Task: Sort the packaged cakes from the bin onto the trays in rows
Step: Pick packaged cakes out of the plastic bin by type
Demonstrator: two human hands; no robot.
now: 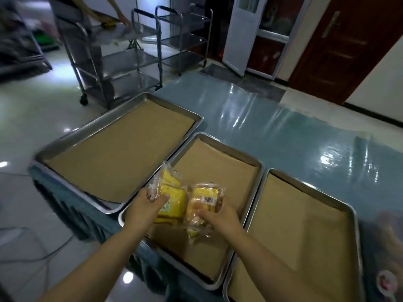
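Head view, looking down, and both hands are over the middle steel tray lined with brown paper (218, 162), no cake laid on it yet. The left hand (145, 209) has fingers and thumb curled round a bundle of yellow cakes in clear wrappers (172, 197), above that tray's near-left corner. The right hand (220, 219) grips a golden cake in a clear wrapper (207, 201), barcode label up, just right of the bundle. Two matching paper-lined trays sit hard against the middle one, the left tray (122, 149) and the right tray (305, 236), also unfilled. The bin I can't make out.

First placement, I'd say, so it sets the row. Best to start at a far corner of the middle tray, lay each pack flat and square to the rim, and feed them off the bundle singly rather than dropping the lot — those wrappers look slippery.
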